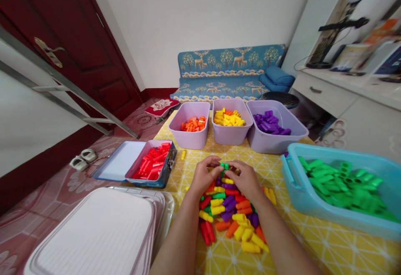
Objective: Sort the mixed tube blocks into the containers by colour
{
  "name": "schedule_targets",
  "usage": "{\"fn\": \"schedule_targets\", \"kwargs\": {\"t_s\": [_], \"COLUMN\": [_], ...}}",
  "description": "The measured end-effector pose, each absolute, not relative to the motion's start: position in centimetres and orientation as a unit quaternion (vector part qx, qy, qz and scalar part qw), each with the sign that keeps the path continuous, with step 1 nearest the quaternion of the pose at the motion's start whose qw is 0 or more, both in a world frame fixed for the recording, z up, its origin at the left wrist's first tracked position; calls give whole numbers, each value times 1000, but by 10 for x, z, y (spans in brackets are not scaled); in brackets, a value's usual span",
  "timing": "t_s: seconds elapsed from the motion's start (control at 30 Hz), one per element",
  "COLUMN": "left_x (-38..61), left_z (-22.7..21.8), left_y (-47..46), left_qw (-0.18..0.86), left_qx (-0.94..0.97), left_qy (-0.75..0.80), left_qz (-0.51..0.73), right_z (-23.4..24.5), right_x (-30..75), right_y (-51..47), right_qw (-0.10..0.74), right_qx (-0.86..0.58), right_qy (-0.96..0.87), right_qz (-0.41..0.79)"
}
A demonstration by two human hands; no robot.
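The fingers [216,170] of the left hand [204,175] and the right hand [246,178] are curled inward, pinching a pair of green pieces [222,165] over the middle of the table [184,170]. Two rounded tips show side by side, right between the thumbs, so I can call neither hand nearer; their long axis looks closer to upright than flat, though the lower ends are hidden.

Below the hands spreads one mixed pile [229,203] of red, orange, yellow, green and purple pieces, too overlapped to count. By the table's left edge, at its near end, is a stack of white lids [94,229].

Farther along that edge sits one open tin [163,179] of red pieces [153,162]; at the right edge, one turquoise tub [338,155] holds a green heap [347,183]. One lone yellow piece [183,155] lies beyond the left hand.

Three lilac tubs [189,140] line the far edge: orange, then yellow with a few orange, then purple. Past them I see one blue sofa [216,83].
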State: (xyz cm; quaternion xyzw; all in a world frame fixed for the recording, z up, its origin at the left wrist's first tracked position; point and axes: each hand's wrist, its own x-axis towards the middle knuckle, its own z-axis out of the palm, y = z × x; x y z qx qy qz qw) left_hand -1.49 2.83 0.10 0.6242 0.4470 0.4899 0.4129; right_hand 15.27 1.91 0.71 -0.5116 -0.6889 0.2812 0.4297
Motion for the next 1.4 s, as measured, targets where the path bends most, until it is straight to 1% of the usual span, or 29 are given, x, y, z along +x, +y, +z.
{"fn": "schedule_targets", "kwargs": {"t_s": [0.03,0.1,0.17,0.23,0.3,0.33,0.37,0.43,0.5,0.57,0.63,0.67,0.7,0.77,0.87,0.97,1.03,1.13,1.23,1.3,1.4], "left_x": [-15,-16,-16,-15,-15,-14,-14,-14,-15,-15,-16,-16,-16,-17,-17,-18,-18,-16,-16,-16,-18], "left_z": [0,-2,-4,-5,-6,-6,-5,-5,-4,-4,-5,-5,-5,-4,-2,2,6,10,11,10,5], "left_y": [29,30,30,31,31,30,30,30,30,30,29,29,29,28,28,26,25,23,21,22,24], "left_qw": [416,412,402,395,387,381,373,352,335,326,319,312,304,289,280,300,330,375,401,411,426], "left_qx": [621,619,623,631,641,647,654,668,681,694,709,715,721,731,738,729,716,696,688,684,672], "left_qy": [448,454,459,462,466,468,471,476,482,483,482,483,485,487,483,478,470,450,437,431,426], "left_qz": [491,491,489,482,472,466,461,450,437,422,404,397,390,380,379,387,397,414,418,421,431], "right_z": [12,27,46,64,75,78,78,74,65,55,45,40,35,28,18,10,4,0,1,3,5], "right_x": [154,158,165,173,180,184,187,191,194,197,199,198,197,190,173,158,152,148,147,148,150], "right_y": [18,14,10,7,6,6,7,8,9,9,8,6,5,4,7,12,15,18,17,17,17], "right_qw": [450,525,643,763,826,831,817,752,635,482,334,275,228,182,194,263,323,403,449,462,461], "right_qx": [-520,-533,-516,-449,-371,-350,-348,-402,-485,-536,-537,-532,-527,-529,-542,-555,-546,-509,-480,-478,-506], "right_qy": [-670,-599,-492,-374,-291,-270,-268,-309,-414,-558,-686,-730,-760,-788,-788,-752,-710,-622,-559,-552,-560], "right_qz": [278,286,282,276,308,339,373,420,437,411,359,330,303,256,217,240,306,438,506,503,466]}}
